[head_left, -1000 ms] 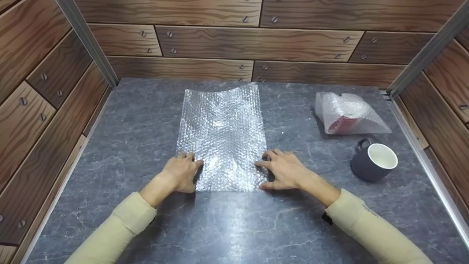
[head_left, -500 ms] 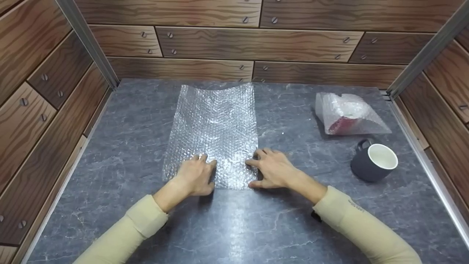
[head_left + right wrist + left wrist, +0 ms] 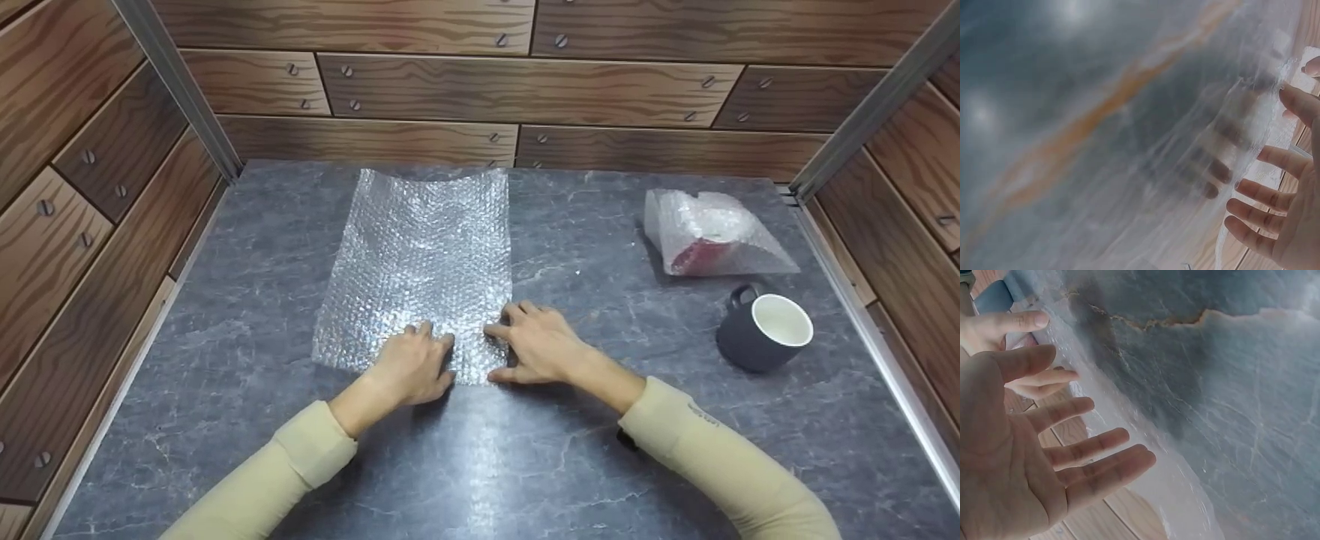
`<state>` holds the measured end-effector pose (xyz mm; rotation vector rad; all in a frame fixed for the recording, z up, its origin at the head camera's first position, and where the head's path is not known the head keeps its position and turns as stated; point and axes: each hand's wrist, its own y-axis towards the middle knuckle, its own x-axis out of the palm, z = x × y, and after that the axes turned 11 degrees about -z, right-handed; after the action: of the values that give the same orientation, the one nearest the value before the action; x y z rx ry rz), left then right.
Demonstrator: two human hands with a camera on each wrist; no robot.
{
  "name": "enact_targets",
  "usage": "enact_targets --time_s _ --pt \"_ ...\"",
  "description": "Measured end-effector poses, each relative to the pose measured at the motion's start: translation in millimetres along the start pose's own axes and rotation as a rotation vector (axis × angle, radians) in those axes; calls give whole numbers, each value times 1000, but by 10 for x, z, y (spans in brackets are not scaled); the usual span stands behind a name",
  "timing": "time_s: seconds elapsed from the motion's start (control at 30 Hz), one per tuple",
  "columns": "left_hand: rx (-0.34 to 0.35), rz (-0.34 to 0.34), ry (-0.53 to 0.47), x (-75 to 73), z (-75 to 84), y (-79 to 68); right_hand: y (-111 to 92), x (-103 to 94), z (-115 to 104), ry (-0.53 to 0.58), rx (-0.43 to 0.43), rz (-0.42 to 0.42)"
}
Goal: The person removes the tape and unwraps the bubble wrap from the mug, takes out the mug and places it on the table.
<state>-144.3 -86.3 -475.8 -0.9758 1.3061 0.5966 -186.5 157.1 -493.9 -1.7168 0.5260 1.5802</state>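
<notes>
In the head view, a sheet of bubble wrap (image 3: 427,255) lies slightly askew on the marbled grey tabletop (image 3: 247,262), its far edge bowed in the middle. The left hand (image 3: 414,367) rests over the near edge, with a corner of the sheet sticking out to its left. The right hand (image 3: 541,345) touches the sheet at the near right corner, and a short stretch of wrap shows between the two. Well to the right stands a dark mug (image 3: 750,349) (pale inside, handle pointing away), and just behind it sits a bubble-wrapped bundle (image 3: 712,232) with something red showing through. A wood-patterned wall (image 3: 450,90) rises beyond.

In the left wrist view, the left palm faces the camera; its grip is apart, the fingers extended, the thumb separate. The edge of the wrap runs diagonally past the fingertips.

In the right wrist view, the right grip is apart too, fingers loosely extended and spread along the sheet's edge, clasping nothing. A bit of the other hand shows above.
</notes>
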Motion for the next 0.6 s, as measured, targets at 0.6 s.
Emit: enact_targets --time_s 0.6 --pt "-77 137 66 166 -10 22 141 -12 -97 -26 -1 1"
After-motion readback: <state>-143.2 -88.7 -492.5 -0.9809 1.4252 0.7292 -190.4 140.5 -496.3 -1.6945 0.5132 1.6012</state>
